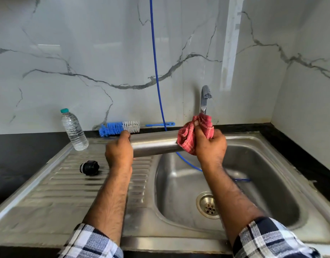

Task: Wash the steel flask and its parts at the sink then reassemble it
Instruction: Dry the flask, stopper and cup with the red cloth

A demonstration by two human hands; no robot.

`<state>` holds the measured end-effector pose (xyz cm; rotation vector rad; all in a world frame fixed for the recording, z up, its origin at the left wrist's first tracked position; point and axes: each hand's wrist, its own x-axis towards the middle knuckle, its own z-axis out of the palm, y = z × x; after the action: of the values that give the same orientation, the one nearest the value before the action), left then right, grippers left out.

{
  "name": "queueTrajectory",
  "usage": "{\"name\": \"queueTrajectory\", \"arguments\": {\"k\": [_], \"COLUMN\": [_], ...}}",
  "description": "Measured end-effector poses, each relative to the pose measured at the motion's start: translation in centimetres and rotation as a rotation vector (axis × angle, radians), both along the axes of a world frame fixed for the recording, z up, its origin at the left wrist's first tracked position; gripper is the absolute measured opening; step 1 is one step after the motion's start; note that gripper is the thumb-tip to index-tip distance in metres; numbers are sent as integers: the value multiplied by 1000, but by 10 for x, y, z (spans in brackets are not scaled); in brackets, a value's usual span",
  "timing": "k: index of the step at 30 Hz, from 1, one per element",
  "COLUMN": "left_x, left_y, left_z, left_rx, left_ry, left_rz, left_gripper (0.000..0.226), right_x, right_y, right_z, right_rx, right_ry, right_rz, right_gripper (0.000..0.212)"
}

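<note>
I hold the steel flask [154, 145] level above the sink's left edge. My left hand [119, 150] grips its left end. My right hand [210, 146] grips a red checked cloth [195, 135] wrapped around the flask's right end, which the cloth hides. The black flask stopper [89, 167] lies on its side on the ribbed draining board [58, 185], left of my left forearm. A blue and white bottle brush [121, 128] lies along the back of the counter.
A clear plastic water bottle [74, 130] with a teal cap stands at the draining board's back left. The tap [205, 98] rises behind the cloth. A blue hose [156, 75] hangs down the marble wall into the steel basin [253, 174] with its drain [208, 204].
</note>
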<state>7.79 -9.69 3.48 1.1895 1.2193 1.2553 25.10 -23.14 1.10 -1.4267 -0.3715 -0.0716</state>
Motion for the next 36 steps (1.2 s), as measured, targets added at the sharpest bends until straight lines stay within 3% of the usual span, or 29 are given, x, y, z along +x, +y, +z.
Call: {"name": "queueTrajectory", "arguments": {"k": [2, 4, 7, 9, 12, 15, 17, 19, 21, 24, 27, 29, 32, 33, 36], "left_x": [1, -2, -10, -13, -15, -19, -19, -16, -12, -13, -18, -17, -5, 0, 7], "left_y": [-8, -11, -5, -1, 22, 38, 37, 31, 25, 10, -1, -1, -10, -12, -11], "left_z": [4, 6, 9, 10, 6, 0, -3, -5, -3, 3, 6, 5, 9, 8, 3], "left_rx": [273, 481, 691, 725, 379, -26, -166, -177, 10, 520, 962, 1044, 798, 687, 427], "left_ry": [147, 228, 203, 201, 299, 136, 61, 35, 106, 278, 198, 153, 193, 238, 280], "left_rz": [122, 212, 235, 199, 180, 38, -86, -91, 32, 148, 68, 27, 57, 73, 95], "left_gripper": [43, 48, 38, 38, 47, 42, 35, 32, 38, 49, 32, 27, 36, 42, 54], "right_x": [7, 14, 27, 30, 26, 24, 20, 20, 20, 20, 16, 14, 9, 7, 4], "right_y": [1, -3, -8, -11, -14, -14, -15, -15, -16, -14, -13, -15, -17, -16, -6], "right_z": [-1, 2, 7, 8, 4, 4, 10, 13, 11, 8, 4, 5, 18, 17, -1], "right_rx": [-54, 42, 110, 87, 18, 75, 167, 205, 163, 24, -113, -2, 598, 650, 284], "right_ry": [111, 220, 381, 410, 169, -78, -144, -68, 61, 258, 481, 530, 590, 539, 175], "right_rz": [84, 240, 412, 502, 585, 620, 647, 634, 576, 522, 489, 469, 629, 666, 449], "right_gripper": [30, 11, 29, 28, 28, 38, 35, 28, 24, 17, 20, 25, 14, 13, 19]}}
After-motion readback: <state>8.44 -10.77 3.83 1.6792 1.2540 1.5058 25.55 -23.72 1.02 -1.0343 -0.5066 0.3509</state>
